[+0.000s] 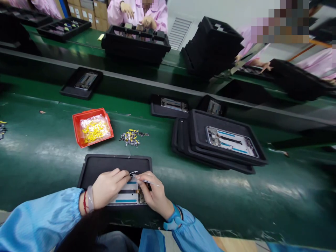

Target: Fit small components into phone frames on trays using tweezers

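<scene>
A phone frame [126, 196] with blue strips lies on a black foam tray [118, 162] at the table's front edge. My left hand [109, 188] reaches over the frame's left part with its fingers drawn together at the upper edge. At those fingertips shows a small thin pale strip [133, 172]; whether it is gripped is hard to see. My right hand [155, 196] is closed on slim metal tweezers [151, 183], whose tip points at the left fingertips. My hands hide part of the frame.
A red bin [76, 127] of small yellow parts and a loose pile of yellow-and-black parts [131, 137] lie beyond the tray. Stacked black trays [181, 143] with another phone frame [232, 141] stand right. Behind runs a raised ledge; co-workers in pink sit across.
</scene>
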